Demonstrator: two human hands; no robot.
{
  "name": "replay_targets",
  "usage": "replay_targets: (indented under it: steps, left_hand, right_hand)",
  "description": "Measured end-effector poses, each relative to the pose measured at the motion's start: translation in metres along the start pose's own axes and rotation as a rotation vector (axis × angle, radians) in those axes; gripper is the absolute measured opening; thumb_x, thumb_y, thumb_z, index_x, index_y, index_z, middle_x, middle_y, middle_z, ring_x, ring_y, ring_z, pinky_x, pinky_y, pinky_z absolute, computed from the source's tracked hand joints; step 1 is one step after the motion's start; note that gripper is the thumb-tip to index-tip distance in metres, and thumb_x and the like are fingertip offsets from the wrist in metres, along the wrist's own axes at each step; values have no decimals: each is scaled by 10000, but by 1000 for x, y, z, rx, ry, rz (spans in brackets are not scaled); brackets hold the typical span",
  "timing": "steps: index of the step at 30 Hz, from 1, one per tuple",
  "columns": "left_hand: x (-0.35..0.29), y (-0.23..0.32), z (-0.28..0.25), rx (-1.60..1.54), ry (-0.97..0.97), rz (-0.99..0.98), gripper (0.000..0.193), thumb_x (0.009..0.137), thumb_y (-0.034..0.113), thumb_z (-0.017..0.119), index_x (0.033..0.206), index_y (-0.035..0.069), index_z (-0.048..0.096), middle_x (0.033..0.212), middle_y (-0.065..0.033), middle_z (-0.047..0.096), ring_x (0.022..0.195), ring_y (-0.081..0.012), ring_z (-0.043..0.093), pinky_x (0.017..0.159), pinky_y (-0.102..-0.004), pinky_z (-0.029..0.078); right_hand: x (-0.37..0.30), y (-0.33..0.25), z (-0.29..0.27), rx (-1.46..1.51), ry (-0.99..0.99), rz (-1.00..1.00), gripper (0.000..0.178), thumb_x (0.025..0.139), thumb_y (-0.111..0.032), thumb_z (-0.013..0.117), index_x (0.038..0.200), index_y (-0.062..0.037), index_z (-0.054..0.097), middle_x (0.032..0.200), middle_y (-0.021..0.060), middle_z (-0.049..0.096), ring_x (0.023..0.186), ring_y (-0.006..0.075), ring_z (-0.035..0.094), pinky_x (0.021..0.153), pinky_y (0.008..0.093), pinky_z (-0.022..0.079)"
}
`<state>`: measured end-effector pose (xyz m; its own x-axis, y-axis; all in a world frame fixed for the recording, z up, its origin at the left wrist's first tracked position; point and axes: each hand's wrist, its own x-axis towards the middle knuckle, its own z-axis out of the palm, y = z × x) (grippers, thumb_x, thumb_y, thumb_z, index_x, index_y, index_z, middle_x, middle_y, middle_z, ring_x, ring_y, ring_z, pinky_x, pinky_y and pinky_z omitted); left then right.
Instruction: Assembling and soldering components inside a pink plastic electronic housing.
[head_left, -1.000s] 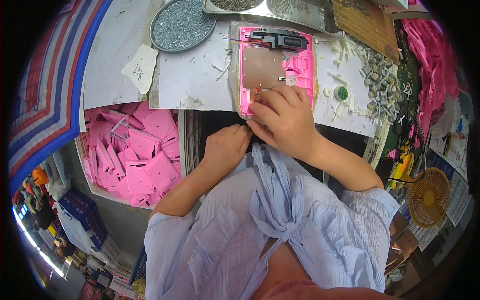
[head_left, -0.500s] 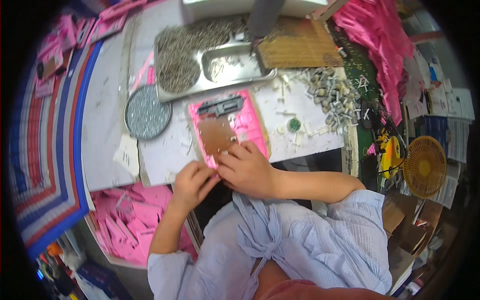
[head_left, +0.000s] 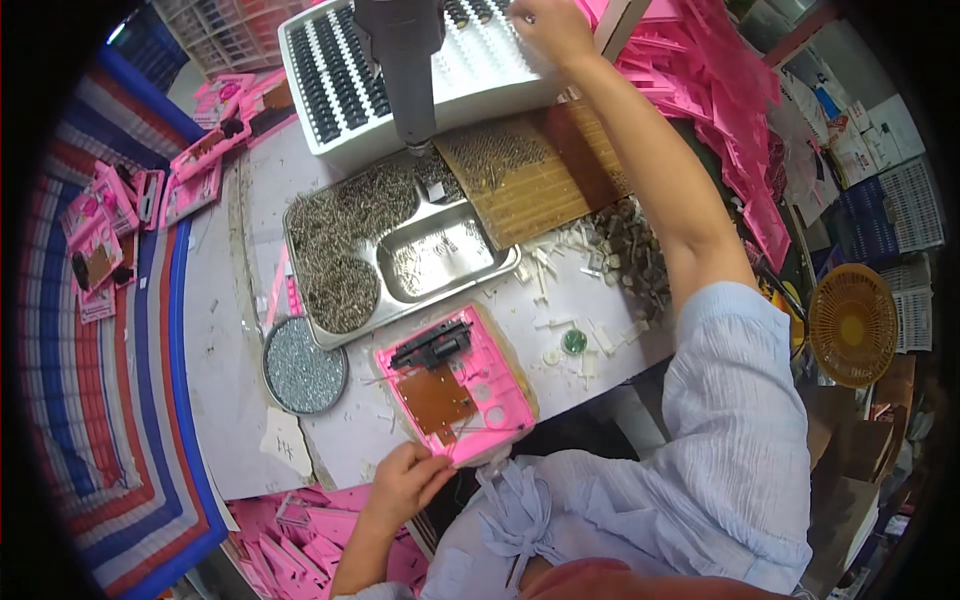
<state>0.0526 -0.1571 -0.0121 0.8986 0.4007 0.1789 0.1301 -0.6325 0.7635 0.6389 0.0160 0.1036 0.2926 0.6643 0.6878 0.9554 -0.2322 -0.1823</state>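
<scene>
A pink plastic casing [head_left: 512, 405] lies on the table in front of me, with a brown board [head_left: 432, 402] and a black mechanism [head_left: 432, 345] set in it. Thin wires show at its edges. My left hand [head_left: 400, 485] is closed on the casing's near left corner, thumb and fingers pinched together. At the far end of my outstretched arm, my right hand [head_left: 556, 32] is at the right side of a white foam tray [head_left: 490, 100] holding rows of small black parts. Its fingers are curled together; what they hold, if anything, is too small to make out.
A dark grey electric screwdriver [head_left: 398, 70] hangs above a metal tray [head_left: 470, 285] of screws. Beside them are a round dish [head_left: 305, 365] of small metal pieces, ribbed cardboard [head_left: 545, 165] and loose white parts [head_left: 600, 335]. Pink casings [head_left: 195, 170] lie at the far left.
My right hand has left the casing and reached far forward to the foam tray. My left hand stays at the casing's corner. The view has shifted, showing more of the far table.
</scene>
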Motion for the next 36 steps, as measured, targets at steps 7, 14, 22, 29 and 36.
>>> replay_targets:
  steps: [7, 14, 22, 29, 36]
  left_hand:
    - [-6, 0, 7, -37, 59, -48, 258, 723, 94, 895, 933, 95, 746, 810, -52, 574, 687, -211, 600, 583, -331, 495]
    - [3, -3, 6, -7, 22, -48, 236, 738, 101, 881, 918, 78, 731, 778, -69, 563, 703, -239, 587, 600, -345, 483]
    - [-2, 7, -1, -5, 46, -57, 245, 788, 45, 822, 998, 48, 697, 855, -99, 579, 737, -265, 608, 636, -359, 505]
    - [-1, 2, 4, 0, 50, -12, 241, 786, 70, 829, 995, 58, 711, 868, -91, 589, 751, -260, 626, 644, -362, 519]
    - [-7, -1, 8, -2, 72, -43, 280, 760, 75, 856, 1007, 76, 724, 896, -81, 612, 789, -252, 627, 660, -350, 510]
  right_hand:
    - [-11, 26, -28, -112, -282, -222, 167, 761, -151, 682, 875, -60, 762, 925, 181, 717, 923, 383, 681, 827, 469, 545]
    - [-4, 64, -36, 95, -258, -291, 141, 803, -106, 708, 916, -30, 744, 930, 149, 706, 878, 328, 676, 790, 432, 562]
    - [-152, -137, -152, 832, -636, -73, 155, 880, -127, 714, 1013, -53, 743, 961, 83, 733, 893, 250, 697, 799, 404, 569]
    - [-322, -202, -142, 761, -741, -271, 210, 745, -92, 817, 936, -87, 732, 970, 25, 709, 1011, 277, 574, 900, 397, 490]
    - [-327, -194, -126, 783, -658, -459, 233, 715, -139, 851, 909, -88, 733, 1048, 13, 708, 1043, 295, 587, 891, 420, 492]
